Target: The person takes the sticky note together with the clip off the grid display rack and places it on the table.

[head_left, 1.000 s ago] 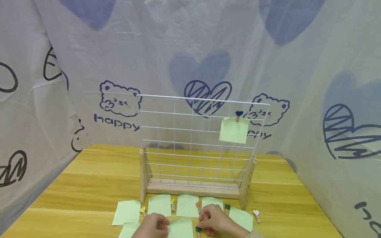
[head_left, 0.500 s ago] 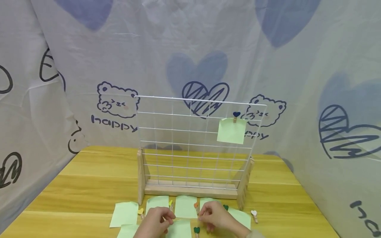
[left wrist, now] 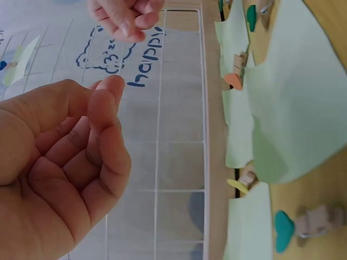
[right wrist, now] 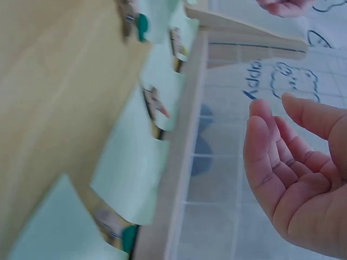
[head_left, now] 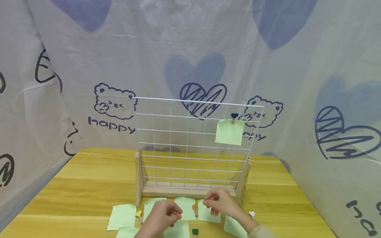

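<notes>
Biggest thing here is the printed cloth backdrop (head_left: 190, 49), bears and hearts all over it, wrapping around the back and both sides. Below that is the wooden table (head_left: 74, 191). Dead center on the table stands a white wire grid (head_left: 178, 142) in a wooden stand (head_left: 187, 191), upright. Up at about 2 o'clock on the grid there's one green note (head_left: 229, 132) hanging from a little blue heart clip (head_left: 234, 116).

On the table in front of the stand, at 6 o'clock, a bunch of loose green paper notes (head_left: 122, 216) lie flat in a rough row, with small heart-topped wooden clips between them: a yellow clip (head_left: 138, 215) toward 7 o'clock, an orange clip (head_left: 194, 208) in the middle, a dark green clip (head_left: 194, 232) at the bottom edge, and a white clip (head_left: 252, 214) off at 4 o'clock.

Both hands hover just above those notes, close to each other but not touching. The left hand (head_left: 163, 215) has its fingers loosely curled and the wrist view shows nothing in them. The right hand (head_left: 219, 202) is the same deal: fingers relaxed and slightly bent, palm bare, holding nothing. It sits just over the note right of the orange clip.
</notes>
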`<act>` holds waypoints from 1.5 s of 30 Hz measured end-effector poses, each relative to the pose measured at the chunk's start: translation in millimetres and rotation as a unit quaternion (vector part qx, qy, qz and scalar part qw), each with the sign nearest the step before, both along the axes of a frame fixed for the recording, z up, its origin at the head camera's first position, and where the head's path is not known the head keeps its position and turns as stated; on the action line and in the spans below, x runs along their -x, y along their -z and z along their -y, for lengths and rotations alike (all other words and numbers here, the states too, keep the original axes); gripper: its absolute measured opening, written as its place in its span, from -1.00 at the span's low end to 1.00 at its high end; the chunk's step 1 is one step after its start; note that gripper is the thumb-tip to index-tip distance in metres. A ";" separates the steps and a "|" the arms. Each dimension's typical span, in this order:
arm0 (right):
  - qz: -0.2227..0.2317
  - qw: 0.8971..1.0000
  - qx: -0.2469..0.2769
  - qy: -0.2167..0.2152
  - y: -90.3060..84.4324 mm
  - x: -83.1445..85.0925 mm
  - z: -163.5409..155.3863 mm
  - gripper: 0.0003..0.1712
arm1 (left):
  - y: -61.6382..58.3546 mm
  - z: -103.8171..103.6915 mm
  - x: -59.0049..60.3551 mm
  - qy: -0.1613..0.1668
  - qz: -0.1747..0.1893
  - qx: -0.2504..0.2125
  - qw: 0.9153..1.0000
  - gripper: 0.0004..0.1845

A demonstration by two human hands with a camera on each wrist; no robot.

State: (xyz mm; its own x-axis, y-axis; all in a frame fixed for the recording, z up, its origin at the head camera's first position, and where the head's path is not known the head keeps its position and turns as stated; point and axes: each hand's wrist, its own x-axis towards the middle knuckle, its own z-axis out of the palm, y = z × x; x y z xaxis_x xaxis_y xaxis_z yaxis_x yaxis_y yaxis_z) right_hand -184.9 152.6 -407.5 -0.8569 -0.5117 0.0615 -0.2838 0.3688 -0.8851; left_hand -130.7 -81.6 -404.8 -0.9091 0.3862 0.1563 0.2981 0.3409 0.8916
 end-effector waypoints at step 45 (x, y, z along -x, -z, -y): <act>-0.085 0.990 0.040 0.109 -107.7 13.4 -49.5 -0.74 | -71.9 -33.0 40.1 -0.037 -0.180 0.067 0.981 -0.94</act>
